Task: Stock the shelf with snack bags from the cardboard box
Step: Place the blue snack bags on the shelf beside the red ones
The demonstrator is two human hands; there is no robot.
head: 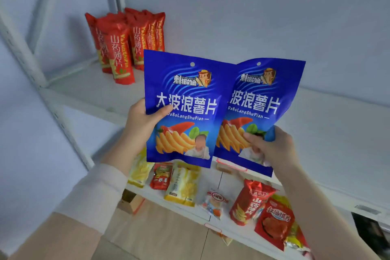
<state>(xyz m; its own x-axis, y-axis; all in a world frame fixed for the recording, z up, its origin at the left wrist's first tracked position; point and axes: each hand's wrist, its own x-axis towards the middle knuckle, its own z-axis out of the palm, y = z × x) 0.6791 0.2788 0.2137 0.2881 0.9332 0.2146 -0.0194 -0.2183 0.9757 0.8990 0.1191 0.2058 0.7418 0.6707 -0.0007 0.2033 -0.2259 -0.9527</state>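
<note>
The step in hand is the carry to the shelf: two bags are up in the air and not yet set down. The left hand (143, 120) pinches the left blue potato-chip bag (185, 101) at its left edge, thumb on the front and fingers hidden behind. The right hand (272, 145) grips the right blue potato-chip bag (259, 99) near its lower right corner, thumb across the print. Both bags are upright and face the person, and the left one overlaps the inner edge of the right one.

Beyond the hands lies the white shelf board (316, 133), bare straight ahead and to the right of them. Well beyond the left hand, at the back corner, a cluster of red yam-crisp bags (122, 48) stands upright. Below the hands lie loose snack packs (183, 181) in yellow, red and white. A brown cardboard corner (128, 200) shows under the left wrist, but I cannot tell whether those packs lie in the box.

The next move probably calls for reaching forward over the board's front edge, standing both bags on their bottom seams beside the red ones, then letting go gently. They are light and may tip.
</note>
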